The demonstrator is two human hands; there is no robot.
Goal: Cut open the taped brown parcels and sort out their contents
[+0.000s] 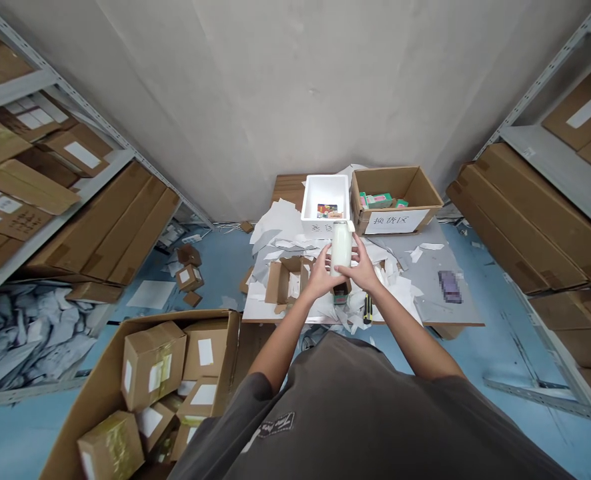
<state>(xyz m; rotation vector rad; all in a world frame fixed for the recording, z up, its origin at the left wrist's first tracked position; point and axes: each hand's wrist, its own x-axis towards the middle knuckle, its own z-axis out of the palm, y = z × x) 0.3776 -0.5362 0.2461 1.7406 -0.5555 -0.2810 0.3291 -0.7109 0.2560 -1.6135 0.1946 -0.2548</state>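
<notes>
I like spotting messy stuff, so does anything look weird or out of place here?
Yes: torn white paper lies strewn over the table, which looks messy. Small boxes lie loose on the floor instead of on shelves. The white bottle in the left hand and right hand looks undamaged.

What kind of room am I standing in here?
Probably a small storeroom or parcel-handling room: shelves on both sides hold cartons, a big box holds labelled parcels, and paper scraps litter the table.
</notes>
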